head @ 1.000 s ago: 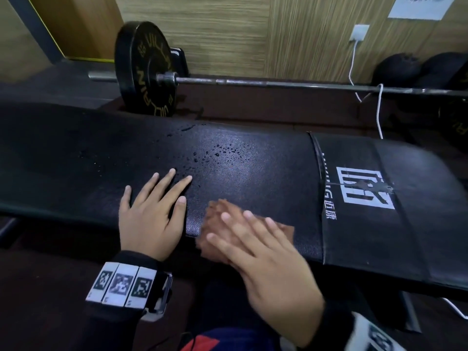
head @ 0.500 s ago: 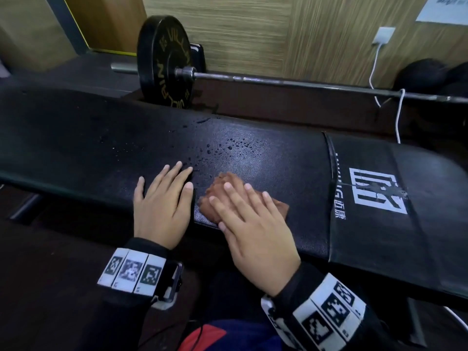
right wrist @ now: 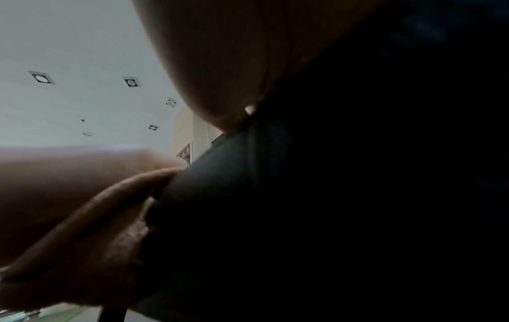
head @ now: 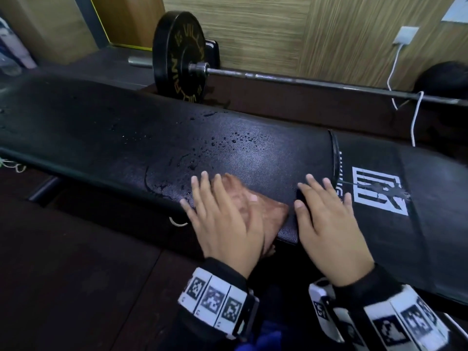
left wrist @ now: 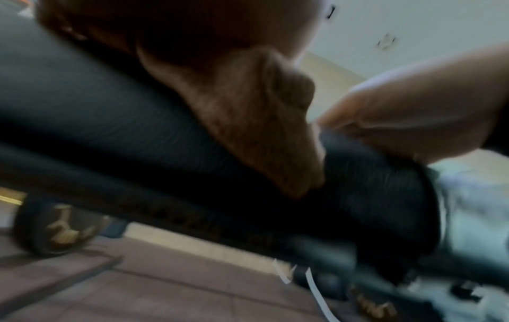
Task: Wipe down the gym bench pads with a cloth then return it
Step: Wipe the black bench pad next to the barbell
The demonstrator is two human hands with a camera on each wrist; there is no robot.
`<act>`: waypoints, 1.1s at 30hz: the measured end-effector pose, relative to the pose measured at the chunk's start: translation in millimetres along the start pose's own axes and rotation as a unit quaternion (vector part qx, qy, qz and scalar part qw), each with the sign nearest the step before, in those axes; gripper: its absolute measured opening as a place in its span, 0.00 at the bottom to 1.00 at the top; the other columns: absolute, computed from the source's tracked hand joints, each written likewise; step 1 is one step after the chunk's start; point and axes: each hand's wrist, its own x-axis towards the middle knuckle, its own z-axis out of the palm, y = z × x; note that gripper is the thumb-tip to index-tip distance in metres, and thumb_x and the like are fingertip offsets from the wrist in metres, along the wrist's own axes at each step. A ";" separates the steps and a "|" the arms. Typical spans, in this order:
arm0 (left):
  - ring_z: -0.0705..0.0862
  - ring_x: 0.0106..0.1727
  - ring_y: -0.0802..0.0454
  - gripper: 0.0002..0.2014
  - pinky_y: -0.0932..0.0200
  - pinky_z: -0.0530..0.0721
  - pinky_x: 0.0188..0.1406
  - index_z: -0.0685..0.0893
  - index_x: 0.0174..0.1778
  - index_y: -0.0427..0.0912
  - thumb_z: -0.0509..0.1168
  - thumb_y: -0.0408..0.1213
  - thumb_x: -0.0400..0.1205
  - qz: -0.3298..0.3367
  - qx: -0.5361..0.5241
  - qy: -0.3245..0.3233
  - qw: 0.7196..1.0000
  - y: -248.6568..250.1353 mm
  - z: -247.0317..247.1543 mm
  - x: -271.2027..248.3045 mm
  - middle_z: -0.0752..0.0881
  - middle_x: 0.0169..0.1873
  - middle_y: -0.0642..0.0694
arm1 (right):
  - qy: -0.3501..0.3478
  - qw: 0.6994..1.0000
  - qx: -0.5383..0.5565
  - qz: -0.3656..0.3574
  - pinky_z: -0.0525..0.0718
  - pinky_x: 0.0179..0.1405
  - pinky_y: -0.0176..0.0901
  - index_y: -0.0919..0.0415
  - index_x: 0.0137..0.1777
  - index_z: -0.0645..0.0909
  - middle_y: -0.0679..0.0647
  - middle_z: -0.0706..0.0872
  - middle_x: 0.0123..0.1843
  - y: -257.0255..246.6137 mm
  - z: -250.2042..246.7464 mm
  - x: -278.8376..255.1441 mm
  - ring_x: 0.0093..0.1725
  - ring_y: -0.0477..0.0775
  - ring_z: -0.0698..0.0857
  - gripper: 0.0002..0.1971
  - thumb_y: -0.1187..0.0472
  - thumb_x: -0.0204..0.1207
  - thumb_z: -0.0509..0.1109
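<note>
While the head view lays out the whole scene, we note that only the left wrist view shows the cloth's [left wrist: 248, 122] near corner draping over the near edge of the bench pad [left wrist: 96, 122], and only the right wrist view shows the white ceiling [right wrist: 82, 54] with recessed lights. We record the bench pad [head: 126, 138] running left to right, water droplets [head: 228, 141] on its middle. Beyond it a barbell [head: 304, 81] with a black plate [head: 181, 57] lies before a wood-panelled wall [head: 278, 29]. We find the brown cloth [head: 271, 211] at the pad's near edge, one corner pointing right. Our left hand [head: 225, 219] presses it flat, fingers spread; our right hand [head: 331, 224] rests beside it, fingers straight and spread on the pad.
</note>
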 end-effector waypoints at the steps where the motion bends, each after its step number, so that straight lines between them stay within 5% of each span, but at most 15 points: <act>1: 0.45 0.84 0.44 0.38 0.39 0.41 0.80 0.62 0.79 0.35 0.48 0.57 0.77 -0.009 -0.010 0.011 1.000 -1.6 1.1 -3.8 0.57 0.82 0.38 | -0.004 1.000 -0.015 0.003 0.49 0.80 0.58 0.56 0.77 0.68 0.49 0.64 0.81 1.2 2.4 -0.9 0.82 0.52 0.58 0.22 0.54 0.84 0.54; 6: 0.31 0.82 0.47 0.39 0.45 0.39 0.81 0.42 0.83 0.38 0.45 0.57 0.81 -0.061 -0.159 0.017 0.985 -3.7 10.0 -30.3 0.35 0.82 0.37 | 0.060 0.998 -0.032 -0.009 0.64 0.75 0.64 0.61 0.72 0.76 0.56 0.75 0.75 0.4 9.1 -5.2 0.75 0.57 0.73 0.25 0.53 0.79 0.54; 11: 0.24 0.79 0.52 0.56 0.53 0.34 0.80 0.30 0.81 0.42 0.56 0.71 0.73 -0.086 -0.215 0.021 0.973 3.6 19.0 -37.5 0.23 0.77 0.44 | 0.081 0.996 -0.031 -0.018 0.66 0.75 0.63 0.60 0.72 0.76 0.55 0.76 0.74 4.0 11.5 -5.9 0.74 0.56 0.74 0.24 0.53 0.79 0.55; 17: 0.28 0.80 0.52 0.54 0.73 0.28 0.72 0.31 0.81 0.42 0.61 0.64 0.74 -0.126 -0.280 0.078 0.948 -15.9 18.5 -19.3 0.28 0.80 0.40 | 0.067 0.998 -0.014 -0.009 0.60 0.78 0.59 0.57 0.74 0.74 0.51 0.72 0.77 5.5 11.0 -6.2 0.77 0.52 0.69 0.22 0.53 0.82 0.56; 23: 0.34 0.82 0.47 0.48 0.54 0.37 0.81 0.37 0.82 0.37 0.64 0.53 0.81 -0.210 -0.306 0.114 0.922 -54.0 6.0 20.3 0.33 0.82 0.38 | 0.054 0.998 -0.036 0.005 0.59 0.78 0.61 0.59 0.74 0.73 0.53 0.71 0.77 0.5 10.2 -5.7 0.78 0.54 0.68 0.22 0.56 0.82 0.60; 29: 0.31 0.81 0.55 0.52 0.60 0.34 0.77 0.35 0.83 0.45 0.64 0.59 0.74 -0.158 -0.319 0.094 0.930 -43.7 13.3 3.4 0.29 0.81 0.46 | 0.060 0.998 -0.027 0.013 0.51 0.78 0.66 0.69 0.70 0.75 0.63 0.72 0.76 -21.1 16.9 -1.5 0.78 0.63 0.66 0.22 0.58 0.80 0.63; 33: 0.34 0.82 0.49 0.48 0.57 0.36 0.79 0.40 0.83 0.39 0.63 0.56 0.79 -0.180 -0.272 0.106 0.940 -83.6 -3.5 37.6 0.33 0.82 0.41 | 0.037 0.999 -0.027 -0.029 0.47 0.78 0.63 0.66 0.72 0.74 0.60 0.69 0.78 -45.6 24.2 3.9 0.80 0.59 0.64 0.23 0.54 0.82 0.56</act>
